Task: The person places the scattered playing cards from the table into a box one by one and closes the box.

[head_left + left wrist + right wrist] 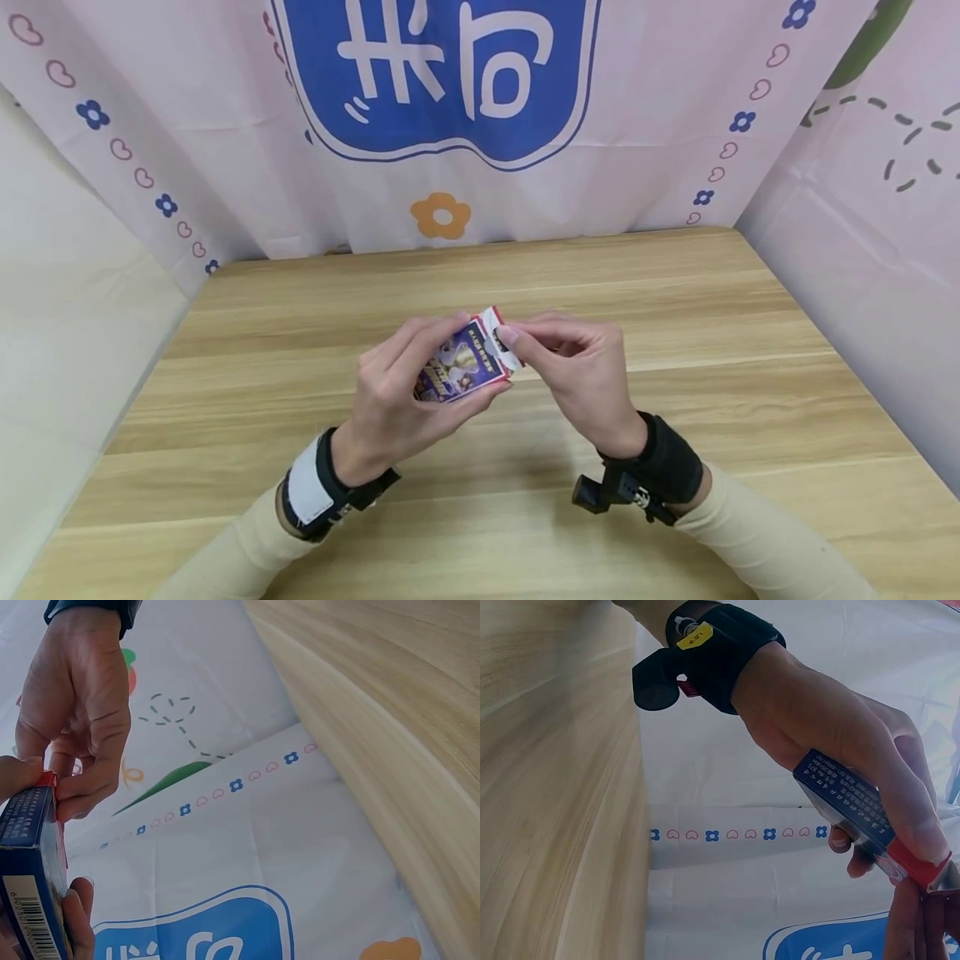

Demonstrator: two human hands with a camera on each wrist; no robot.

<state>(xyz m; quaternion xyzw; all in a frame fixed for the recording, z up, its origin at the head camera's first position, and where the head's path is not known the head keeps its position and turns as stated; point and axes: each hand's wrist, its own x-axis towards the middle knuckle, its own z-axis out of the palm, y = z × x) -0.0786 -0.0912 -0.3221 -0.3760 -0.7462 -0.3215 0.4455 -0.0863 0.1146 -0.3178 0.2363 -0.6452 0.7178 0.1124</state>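
Observation:
A small dark blue card box (467,360) with a gold trophy picture is held above the table, tilted, its red-and-white end toward the right. My left hand (386,396) grips it by its long edges, thumb along the near side and fingers along the far side. At that end a white flap (491,320) stands out, and my right hand (588,367) pinches at it between thumb and forefinger. The left wrist view shows a barcode (31,919) on one narrow side of the box. Small white print covers another side in the right wrist view. The box's contents are hidden.
The wood-grain table (300,325) spreads beneath both hands. Behind it hangs a pale curtain (637,167) with a blue emblem (442,133) and flower prints. White cloth also closes off the left and right sides. Each wrist wears a black strap (667,458) with a camera.

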